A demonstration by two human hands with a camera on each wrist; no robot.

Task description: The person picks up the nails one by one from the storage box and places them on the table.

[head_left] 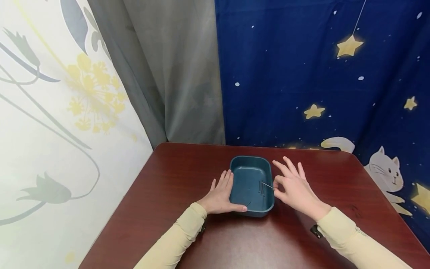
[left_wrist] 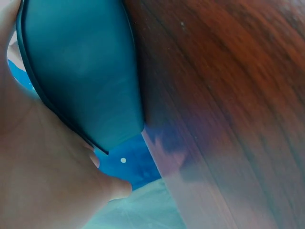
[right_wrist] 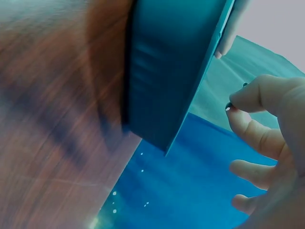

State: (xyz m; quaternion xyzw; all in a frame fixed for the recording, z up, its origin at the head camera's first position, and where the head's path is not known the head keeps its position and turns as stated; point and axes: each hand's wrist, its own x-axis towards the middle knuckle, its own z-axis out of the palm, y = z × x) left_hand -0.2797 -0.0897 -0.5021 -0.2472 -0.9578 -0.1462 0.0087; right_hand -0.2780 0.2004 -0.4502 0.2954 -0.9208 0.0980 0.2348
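Note:
A dark teal rectangular tray (head_left: pixel 250 190) sits on the table. My left hand (head_left: pixel 223 194) rests against its left rim with straight fingers, the thumb lying over the near rim. In the left wrist view the palm (left_wrist: pixel 43 167) lies along the tray wall (left_wrist: pixel 81 71). Beyond the right rim, my right hand (head_left: pixel 295 188) pinches a thin, shiny metal stick (head_left: pixel 267 185) between thumb and forefinger, its other fingers spread. In the right wrist view only a small dark end (right_wrist: pixel 228 106) shows at the fingertips. Several thin dark sticks (head_left: pixel 260 188) lie on the tray floor.
The reddish-brown wooden table (head_left: pixel 181 179) extends around the tray. Behind it hang a grey curtain (head_left: pixel 188 74) and a blue curtain with stars (head_left: pixel 285 67). A white floral curtain (head_left: pixel 67 130) hangs at the left.

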